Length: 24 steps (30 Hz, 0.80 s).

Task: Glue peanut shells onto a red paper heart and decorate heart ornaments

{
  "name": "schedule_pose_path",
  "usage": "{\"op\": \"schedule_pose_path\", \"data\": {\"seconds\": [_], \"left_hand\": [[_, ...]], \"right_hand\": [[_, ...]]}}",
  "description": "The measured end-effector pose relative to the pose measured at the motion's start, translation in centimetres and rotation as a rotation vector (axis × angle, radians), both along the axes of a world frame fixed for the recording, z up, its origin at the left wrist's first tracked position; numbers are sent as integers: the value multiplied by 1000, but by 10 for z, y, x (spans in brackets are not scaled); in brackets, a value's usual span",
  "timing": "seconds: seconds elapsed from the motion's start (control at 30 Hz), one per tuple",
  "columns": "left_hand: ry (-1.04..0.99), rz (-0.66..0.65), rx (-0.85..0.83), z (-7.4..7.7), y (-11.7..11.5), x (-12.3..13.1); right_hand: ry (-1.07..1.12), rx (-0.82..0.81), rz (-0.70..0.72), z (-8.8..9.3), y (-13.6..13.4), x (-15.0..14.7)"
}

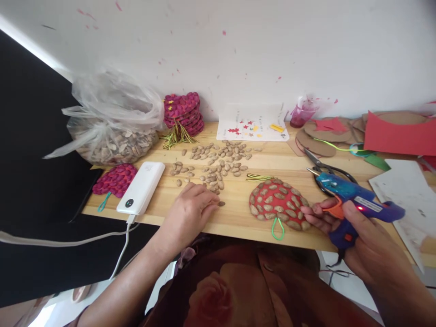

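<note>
Nearest of all, a dark floral garment (218, 290) fills the foreground, just this side of the wooden table (235, 222). Over on the right, the right hand (361, 234) is wrapped around a blue glue gun (354, 195), its red light glowing, its nozzle aimed left and away. Some fingers of that same hand reach out to the right edge of the red piece (294, 197), apparently touching it. And there it is, the red piece, flat on the near part of the table, right of centre, dotted with shells, a green loop (277, 229) at its near edge and yellowish threads (259, 177) just beyond its far side.

Now to the left hand (192, 211): fingers bent and drawn together, low over the wood, a dark shell (221, 204) right at the tips; whether they grip it or merely touch it, one cannot tell. Just beyond, loose shells (225, 167) are scattered across the middle.

Farther left lies a white power bank (141, 188) with its cable plugged in, a purple piece (116, 180) beside it and a plastic bag (116, 122) behind. Along the far side: a purple stack (184, 113), a sheet with stars (238, 132), a stained cup (302, 113). Scissors (315, 159) lie partly behind the glue gun, with red paper (402, 134) at far right.
</note>
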<state>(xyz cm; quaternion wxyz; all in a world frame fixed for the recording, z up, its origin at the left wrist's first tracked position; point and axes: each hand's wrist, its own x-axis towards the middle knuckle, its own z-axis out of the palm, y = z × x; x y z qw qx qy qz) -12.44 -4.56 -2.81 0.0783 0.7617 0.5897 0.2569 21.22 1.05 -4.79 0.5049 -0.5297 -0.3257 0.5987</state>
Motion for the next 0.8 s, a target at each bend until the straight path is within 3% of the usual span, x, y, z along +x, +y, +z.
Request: {"op": "schedule_pose_path", "data": {"seconds": [0.23,0.8], "left_hand": [[36,-32,-35,-4,8,14],[91,-110,-16,-2,15,17]], "right_hand": [[5,16,9,4,-2,-2],[79,52,104,8,-7,-5]]}}
